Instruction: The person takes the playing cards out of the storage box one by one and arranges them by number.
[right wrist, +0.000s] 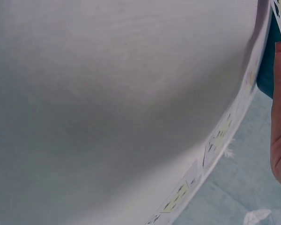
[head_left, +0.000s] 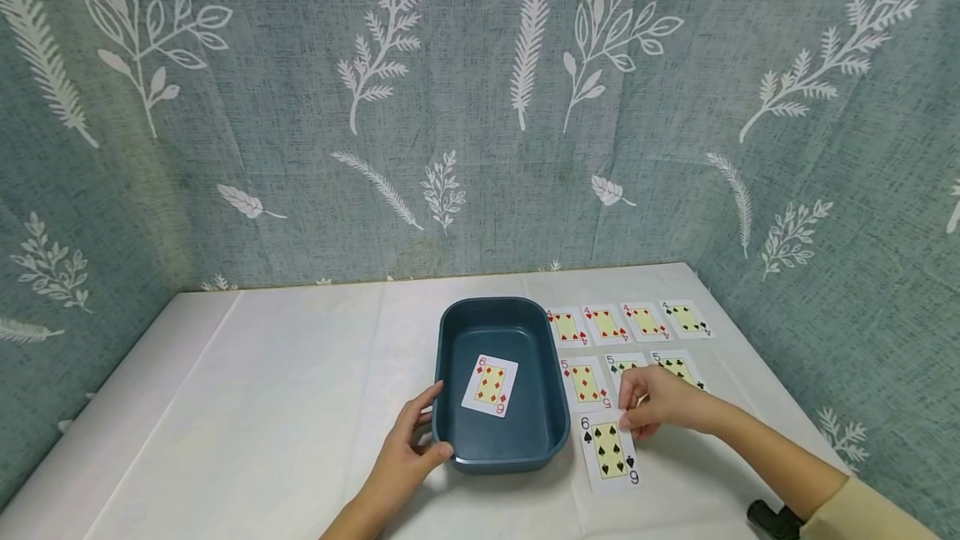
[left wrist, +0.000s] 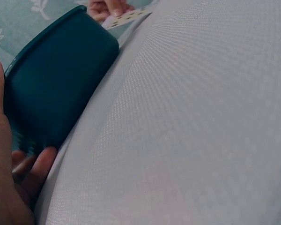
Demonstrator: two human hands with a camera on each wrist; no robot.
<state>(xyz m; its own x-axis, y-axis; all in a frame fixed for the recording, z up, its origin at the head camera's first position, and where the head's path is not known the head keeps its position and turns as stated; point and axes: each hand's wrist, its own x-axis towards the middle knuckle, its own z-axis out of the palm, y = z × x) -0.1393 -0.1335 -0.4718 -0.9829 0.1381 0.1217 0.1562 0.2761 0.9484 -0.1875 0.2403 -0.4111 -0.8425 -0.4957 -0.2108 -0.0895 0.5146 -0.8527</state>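
Observation:
A dark blue plastic tub (head_left: 501, 465) stands on the white-covered table, with the six of diamonds (head_left: 490, 387) lying face up on its floor. At the tub's near left corner my left hand (head_left: 408, 448) holds its side, thumb at the front rim and fingers along the left wall. In the left wrist view the fingers (left wrist: 41, 171) touch the tub's lower edge (left wrist: 61, 79). Right of the tub, my right hand (head_left: 660, 400) pinches the six of spades (head_left: 611, 452) by its upper right edge. Whether that card lies flat on the table is hard to tell.
Beyond the right hand lies a row of fives, with the five of diamonds (head_left: 585, 384) nearest the tub and two black fives partly covered by the hand. Behind them is a row of fours, ending at a black four (head_left: 687, 319). Patterned fabric (head_left: 465, 107) walls the table.

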